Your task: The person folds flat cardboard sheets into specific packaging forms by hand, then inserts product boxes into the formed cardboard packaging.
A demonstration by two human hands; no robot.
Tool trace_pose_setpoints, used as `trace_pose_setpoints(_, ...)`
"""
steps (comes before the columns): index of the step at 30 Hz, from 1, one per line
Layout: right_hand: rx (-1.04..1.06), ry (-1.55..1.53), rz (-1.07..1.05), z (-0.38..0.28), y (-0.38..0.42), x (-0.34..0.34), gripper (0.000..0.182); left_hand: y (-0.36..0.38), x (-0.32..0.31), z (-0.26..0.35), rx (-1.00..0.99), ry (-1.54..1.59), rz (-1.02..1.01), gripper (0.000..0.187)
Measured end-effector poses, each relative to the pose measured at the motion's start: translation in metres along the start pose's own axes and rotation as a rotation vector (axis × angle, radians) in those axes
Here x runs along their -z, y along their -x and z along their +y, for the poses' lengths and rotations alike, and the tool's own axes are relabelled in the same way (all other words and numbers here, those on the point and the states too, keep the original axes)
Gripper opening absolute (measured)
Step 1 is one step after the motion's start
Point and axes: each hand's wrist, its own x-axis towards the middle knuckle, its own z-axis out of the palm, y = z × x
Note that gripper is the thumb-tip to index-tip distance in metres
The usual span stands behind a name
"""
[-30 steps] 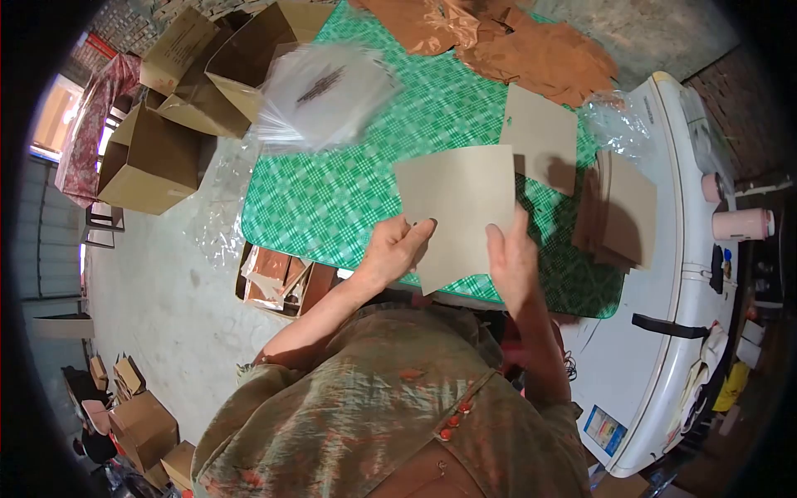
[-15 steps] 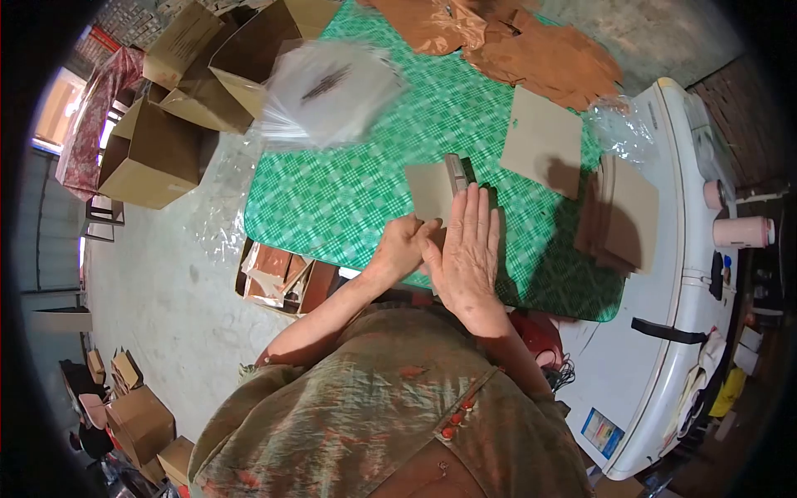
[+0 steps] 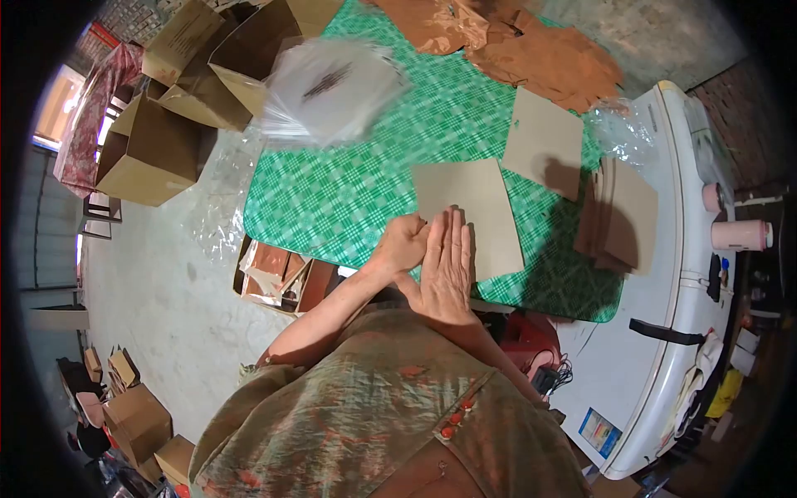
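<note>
A beige cardboard sheet [image 3: 486, 212] lies flat on the green checked tablecloth [image 3: 332, 187], close to the table's front edge. My right hand [image 3: 444, 270] rests palm down over its near left part, fingers straight and held side by side. Just to the left, my left hand [image 3: 403, 243] is closed in a loose fist at the sheet's left edge, touching or nearly touching the right hand. Whatever its curled fingers hold is hidden.
Another beige sheet [image 3: 544, 137] and a brown-and-beige stack [image 3: 627, 216] lie to the right. Clear plastic sleeves [image 3: 332, 91] are piled far left, brown leather-like material [image 3: 540, 62] at the back. Open cardboard boxes [image 3: 158, 158] stand left; a white appliance [image 3: 639, 332] borders the table's right.
A narrow raised edge by my fingertips is gone, and a wide beige surface now lies flat there. My right hand has drawn back toward my body and leftward; my left hand has barely moved.
</note>
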Motion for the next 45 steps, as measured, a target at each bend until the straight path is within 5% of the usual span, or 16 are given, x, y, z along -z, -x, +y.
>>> trace_pose_setpoints(5, 0.03, -0.109, -0.037, 0.005, 0.001, 0.002, 0.091, -0.001, -0.01, 0.001, -0.124, 0.139, 0.09, 0.033)
trace_pose_setpoints(8, -0.021, -0.05, 0.032, 0.013, -0.001, 0.034, 0.083, 0.008, 0.0, 0.023, 0.111, 0.388, -0.045, 0.035)
trace_pose_setpoints(11, -0.224, -0.011, 0.25, 0.042, -0.008, 0.048, 0.079, 0.021, 0.0, 0.022, 0.013, 0.346, -0.084, 0.034)
trace_pose_setpoints(17, -0.472, -0.41, 0.187, 0.053, -0.012, 0.057, 0.075, 0.037, -0.008, 0.012, -0.033, 0.354, -0.051, 0.031)
trace_pose_setpoints(26, -0.171, 0.145, 0.271, 0.034, -0.013, 0.043, 0.074, 0.034, -0.01, 0.017, -0.008, 0.125, 0.098, 0.03)
trace_pose_setpoints(30, -0.095, 0.198, 0.144, 0.019, -0.007, 0.032, 0.069, 0.03, -0.009, 0.024, 0.052, 0.113, 0.1, 0.029)
trace_pose_setpoints(33, 0.0, 0.398, 0.111, 0.01, -0.001, 0.014, 0.053, 0.028, -0.008, 0.028, 0.061, 0.07, 0.149, 0.029)
trace_pose_setpoints(45, -0.012, 0.212, 0.109, 0.001, -0.001, 0.027, 0.058, 0.019, 0.002, 0.02, 0.142, 0.218, 0.033, 0.042)
